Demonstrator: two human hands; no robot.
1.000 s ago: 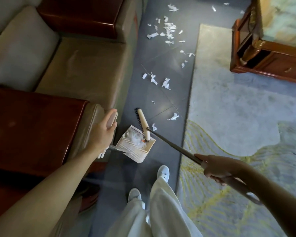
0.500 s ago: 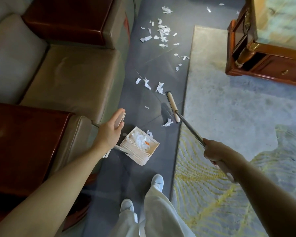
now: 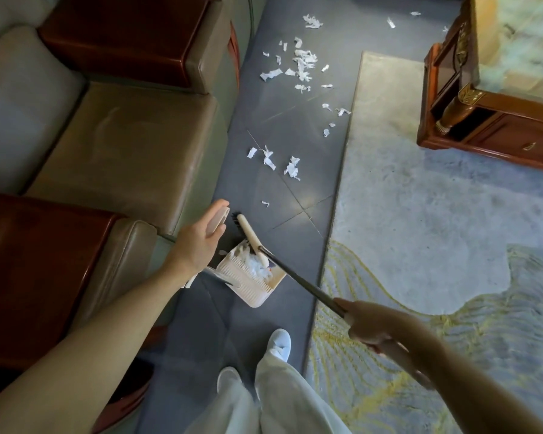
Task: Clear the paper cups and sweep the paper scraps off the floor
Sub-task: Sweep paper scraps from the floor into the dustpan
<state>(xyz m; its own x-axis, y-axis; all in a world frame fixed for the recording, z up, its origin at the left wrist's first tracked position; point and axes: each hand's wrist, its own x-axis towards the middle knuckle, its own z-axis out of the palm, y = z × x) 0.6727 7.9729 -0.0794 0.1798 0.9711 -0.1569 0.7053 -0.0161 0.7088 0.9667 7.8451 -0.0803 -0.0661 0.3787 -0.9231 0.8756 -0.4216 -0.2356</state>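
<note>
Right now, you are gripping the broom (image 3: 301, 286) shaft with your right hand (image 3: 370, 324), fingers curled fully round the pole; your left hand (image 3: 201, 242) is holding the pale upright handle of the dustpan (image 3: 248, 283), fingers wrapped round it and thumb lying along its top. The brush head (image 3: 248, 233) is resting at the pan's far lip, and a white heap of paper is sitting inside the pan. The scraps (image 3: 273, 161) not yet collected are all lying beyond the head, away from you, on the dark floor (image 3: 295, 126) strip between the sofa (image 3: 123, 151) and the rug (image 3: 420, 214); 1 small piece is lying just past the head, 3 or so further on, and a larger scatter well beyond, towards the table (image 3: 499, 126). The shaft is running diagonally from your right hand up and left to the head; so the next reach is probably going forward along the strip, then back toward the pan mouth, with the right hand working and the left steadying the pan; no cups are showing here.
</note>
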